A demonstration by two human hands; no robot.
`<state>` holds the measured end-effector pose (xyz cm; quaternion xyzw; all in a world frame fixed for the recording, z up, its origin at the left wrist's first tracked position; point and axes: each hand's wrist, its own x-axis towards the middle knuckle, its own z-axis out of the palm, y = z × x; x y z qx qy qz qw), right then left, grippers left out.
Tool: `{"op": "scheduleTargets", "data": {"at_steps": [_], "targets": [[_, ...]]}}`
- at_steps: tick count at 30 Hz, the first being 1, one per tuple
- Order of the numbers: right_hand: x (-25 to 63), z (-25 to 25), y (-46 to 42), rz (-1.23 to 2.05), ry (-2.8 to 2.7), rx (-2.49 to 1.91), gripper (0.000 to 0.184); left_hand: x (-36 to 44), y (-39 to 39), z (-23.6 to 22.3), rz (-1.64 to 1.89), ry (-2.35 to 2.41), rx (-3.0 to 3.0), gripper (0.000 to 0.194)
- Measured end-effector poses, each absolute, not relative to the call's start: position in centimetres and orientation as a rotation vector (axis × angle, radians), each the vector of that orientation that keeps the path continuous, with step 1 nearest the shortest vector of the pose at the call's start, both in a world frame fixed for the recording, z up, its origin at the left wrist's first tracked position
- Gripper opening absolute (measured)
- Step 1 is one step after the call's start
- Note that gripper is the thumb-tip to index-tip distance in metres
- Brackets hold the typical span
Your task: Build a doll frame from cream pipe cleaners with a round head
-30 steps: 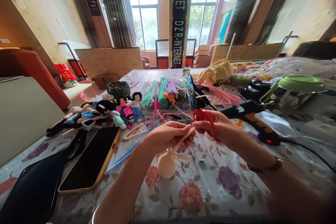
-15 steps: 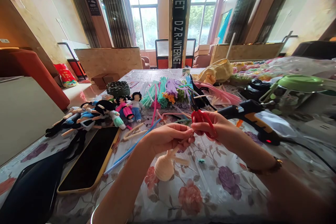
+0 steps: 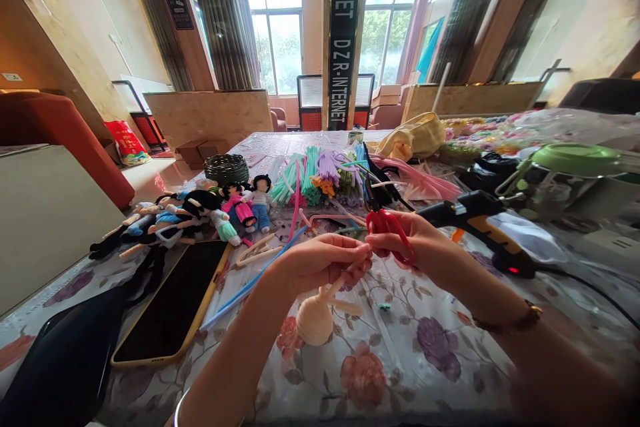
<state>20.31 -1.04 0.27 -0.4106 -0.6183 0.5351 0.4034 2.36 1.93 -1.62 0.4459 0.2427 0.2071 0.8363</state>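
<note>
Landmark: the cream ball (image 3: 315, 319), hanging low below the left hand, in front of the flowered tablecloth (image 3: 430, 393); whether it touches the cloth I cannot tell.
Cream strip (image 3: 336, 287): runs from the top of the ball up into the left fingers.
Short cream end (image 3: 347, 307): sticks out to the right from the ball's top.
Left hand (image 3: 325, 263): above the ball, thumb and forefinger pressed together, pinching the strip; the other fingers curl below.
Right hand (image 3: 420, 240): above and to the right of the ball, fingers closed around the scissors, its thumb tip close against the left fingertips; whether it also grips the strip I cannot tell.
Scissors (image 3: 375, 223): red handles in the right hand, dark blades pointing away from the ball; whether the blades are parted I cannot tell.
Bracelet (image 3: 531, 312): on the right wrist, well right of the ball.
Green scrap (image 3: 384, 307): on the cloth, near the ball on its right.
Blue stem (image 3: 263, 275): slanting, left of the ball.
Phone (image 3: 170, 303): yellow case, dark screen, farther left of the ball.
Dolls (image 3: 243, 207): piled beyond the ball, to its left.
Fuzzy stems (image 3: 313, 177): colourful bundles, well beyond the ball.
Glue gun (image 3: 487, 230): right of the ball and beyond it, red light showing.
</note>
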Motion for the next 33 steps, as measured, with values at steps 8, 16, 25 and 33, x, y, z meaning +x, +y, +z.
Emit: {"op": "scheduleTargets", "data": {"at_steps": [8, 16, 25, 33], "targets": [[20.6, -1.1, 0.1, 1.355, -1.565, -1.024, 0.028, 2.6, 1.8, -1.5, 0.396, 0.548, 0.952, 0.022], [20.9, -1.3, 0.2, 1.335, -1.586, -1.044, 0.031, 2.5, 1.7, -1.5, 0.423, 0.547, 0.962, 0.024], [21.0, -1.0, 0.0, 1.326, -1.605, -1.118, 0.033, 2.5, 1.7, -1.4, 0.415, 0.541, 1.052, 0.02], [20.8, -0.8, -0.1, 1.328, -1.617, -1.087, 0.032, 2.8, 1.8, -1.6, 0.456, 0.597, 1.031, 0.014]]}}
